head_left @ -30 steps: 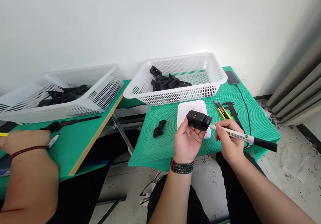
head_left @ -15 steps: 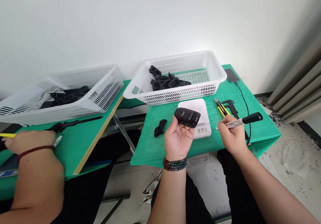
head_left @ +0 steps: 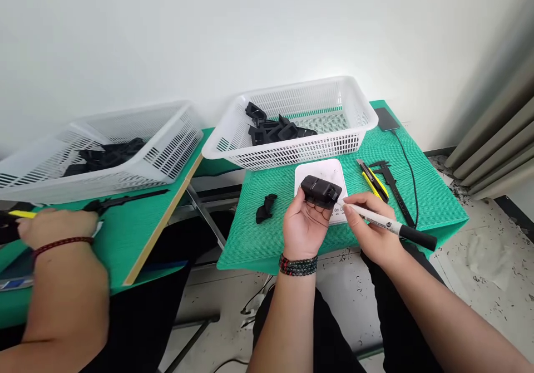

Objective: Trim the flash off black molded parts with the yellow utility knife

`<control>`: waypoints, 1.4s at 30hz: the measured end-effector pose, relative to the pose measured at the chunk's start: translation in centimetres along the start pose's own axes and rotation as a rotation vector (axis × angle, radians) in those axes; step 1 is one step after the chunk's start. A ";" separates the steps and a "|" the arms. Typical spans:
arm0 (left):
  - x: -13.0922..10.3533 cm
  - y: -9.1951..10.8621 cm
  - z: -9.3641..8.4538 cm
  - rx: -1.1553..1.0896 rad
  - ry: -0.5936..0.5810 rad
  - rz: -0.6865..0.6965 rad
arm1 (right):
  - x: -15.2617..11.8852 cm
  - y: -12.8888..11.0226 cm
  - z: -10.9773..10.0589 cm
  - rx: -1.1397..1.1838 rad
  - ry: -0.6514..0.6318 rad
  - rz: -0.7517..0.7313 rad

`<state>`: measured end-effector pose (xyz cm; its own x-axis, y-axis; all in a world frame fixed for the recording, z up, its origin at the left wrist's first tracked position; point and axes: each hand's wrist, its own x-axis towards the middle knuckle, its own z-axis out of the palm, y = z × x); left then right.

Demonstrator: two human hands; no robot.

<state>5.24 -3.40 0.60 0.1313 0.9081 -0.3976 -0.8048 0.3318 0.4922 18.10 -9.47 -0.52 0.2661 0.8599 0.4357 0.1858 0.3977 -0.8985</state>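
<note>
My left hand (head_left: 306,228), palm up, holds a black moulded plastic part (head_left: 319,190) over the white digital scale (head_left: 323,168). In my right hand (head_left: 373,228) is a marker pen (head_left: 387,224) with a white barrel and a black end. Its tip points left and is at the right end of the plastic part; whether they touch I cannot tell. A smaller black piece (head_left: 266,208) lies on the green cloth, left of the scale. Beyond my right hand lie a yellow and black utility knife (head_left: 372,180) and a black caliper (head_left: 392,186).
Behind the scale stands a white basket (head_left: 292,158) with several black parts. Another white basket (head_left: 175,145) stands on the left table, where a co-worker's hand (head_left: 58,228) holds something yellow. A gap separates the tables. A dark flat device (head_left: 384,119) trails a cable.
My right hand has moved left, bringing the marker tip to the plastic part. My left hand has shifted slightly right with the part. The utility knife is now less covered.
</note>
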 end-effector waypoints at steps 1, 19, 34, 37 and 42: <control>0.0 0.0 0.0 0.001 0.003 -0.003 | 0.1 0.0 -0.1 -0.006 -0.005 -0.002; 1.2 2.2 -1.7 -0.157 -0.033 0.220 | 2.0 1.8 -3.1 -0.341 -0.020 -0.008; 0.8 -0.1 -0.9 0.154 -0.080 0.534 | 3.5 4.7 -3.1 -0.345 -0.138 -0.025; -0.1 -1.8 -0.4 0.402 -0.133 0.627 | 2.3 3.7 -2.5 -0.161 -0.085 0.032; -1.3 -3.2 0.0 0.677 -0.298 0.637 | 1.8 2.7 -1.6 -0.146 -0.188 -0.059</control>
<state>7.64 -5.67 -0.40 0.0034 0.9648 0.2631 -0.2851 -0.2513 0.9250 20.57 -7.34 -2.09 0.0726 0.8866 0.4569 0.3344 0.4099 -0.8486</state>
